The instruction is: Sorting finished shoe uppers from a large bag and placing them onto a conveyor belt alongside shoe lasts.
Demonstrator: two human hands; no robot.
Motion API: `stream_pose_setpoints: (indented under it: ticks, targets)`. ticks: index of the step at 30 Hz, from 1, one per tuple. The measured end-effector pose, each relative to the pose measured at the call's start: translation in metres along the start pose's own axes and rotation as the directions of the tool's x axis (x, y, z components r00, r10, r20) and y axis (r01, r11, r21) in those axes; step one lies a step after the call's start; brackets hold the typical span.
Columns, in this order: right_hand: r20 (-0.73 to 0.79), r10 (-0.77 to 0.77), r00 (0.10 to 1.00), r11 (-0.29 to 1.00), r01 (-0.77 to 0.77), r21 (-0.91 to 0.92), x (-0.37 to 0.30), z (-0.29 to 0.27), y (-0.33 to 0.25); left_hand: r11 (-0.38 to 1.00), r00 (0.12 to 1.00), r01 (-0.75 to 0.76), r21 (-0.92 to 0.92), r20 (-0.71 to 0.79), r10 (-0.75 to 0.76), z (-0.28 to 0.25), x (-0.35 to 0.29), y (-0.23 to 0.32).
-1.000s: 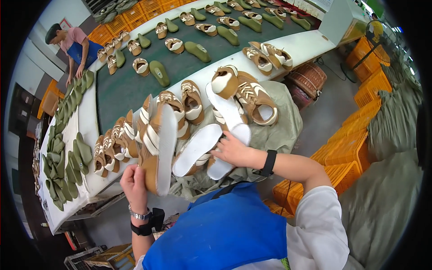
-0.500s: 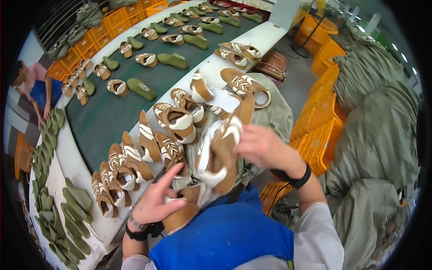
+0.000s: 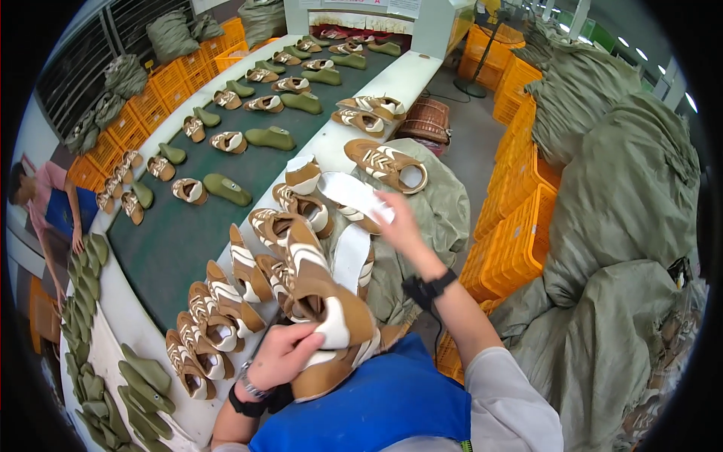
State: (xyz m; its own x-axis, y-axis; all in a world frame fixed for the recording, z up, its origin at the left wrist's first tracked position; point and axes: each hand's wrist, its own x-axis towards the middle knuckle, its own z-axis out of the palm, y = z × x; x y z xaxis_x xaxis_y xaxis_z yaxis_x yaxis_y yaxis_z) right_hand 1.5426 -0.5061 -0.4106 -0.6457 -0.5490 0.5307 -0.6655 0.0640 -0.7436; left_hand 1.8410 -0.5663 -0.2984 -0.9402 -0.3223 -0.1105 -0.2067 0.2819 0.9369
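My left hand (image 3: 282, 365) is closed on the heel of a brown-and-white shoe upper (image 3: 312, 264), held tilted with its toe pointing up and away. Under it, against my blue apron (image 3: 361, 403), lies another brown-and-white upper (image 3: 331, 373). Farther right, my right hand (image 3: 401, 230) is closed at the end of an upper turned with its white underside (image 3: 348, 192) up. A second white-bottomed upper (image 3: 351, 258) lies just nearer. Beyond them rests a laced upper (image 3: 385, 164) on grey-green cloth. Slight blur hides the right fingertips in part.
Several uppers (image 3: 203, 309) stand along the white table edge. A dark green belt (image 3: 169, 248) carries uppers and green shoe lasts (image 3: 227, 190). More lasts (image 3: 143, 384) are piled left, near another person (image 3: 56, 192). Orange crates (image 3: 504, 248) and covered heaps (image 3: 617, 203) line the right.
My right hand has left the upper near my lap and moved forward to a white-bottomed one. My left hand now holds an upper raised by its heel. The view has shifted slightly.
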Motion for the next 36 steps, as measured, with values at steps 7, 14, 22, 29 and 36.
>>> stream_pose_setpoints:
  ticks: [7, 14, 22, 29, 36]
  targets:
    - [0.325, 0.613, 0.720, 0.723, -0.677, 0.136, -0.006, 0.028, 0.163, 0.986, 0.980, -0.158, 0.046, -0.116, 0.162, -0.010, -0.001, 0.027]
    - [0.358, 0.351, 0.865, 0.835, -0.463, 0.299, -0.021, 0.015, 0.060, 0.997, 0.971, -0.051, -0.064, -0.237, 0.035, -0.017, 0.014, 0.038]
    - [0.308, -0.035, 0.951, 0.901, -0.103, 0.420, 0.021, -0.126, -0.093, 0.939, 0.960, -0.039, -0.342, -0.272, -0.059, -0.010, -0.013, 0.087]
    - [0.317, -0.906, 0.279, 0.422, 0.632, 0.650, 0.030, -0.086, -0.226, 0.971, 0.993, -0.107, 0.214, -0.028, 0.115, -0.027, -0.064, 0.095]
    - [0.427, -0.901, 0.078, 0.409, 0.479, 0.777, 0.023, 0.019, -0.313, 0.995, 0.995, -0.076, 0.071, -0.057, 0.080, -0.107, -0.139, 0.066]
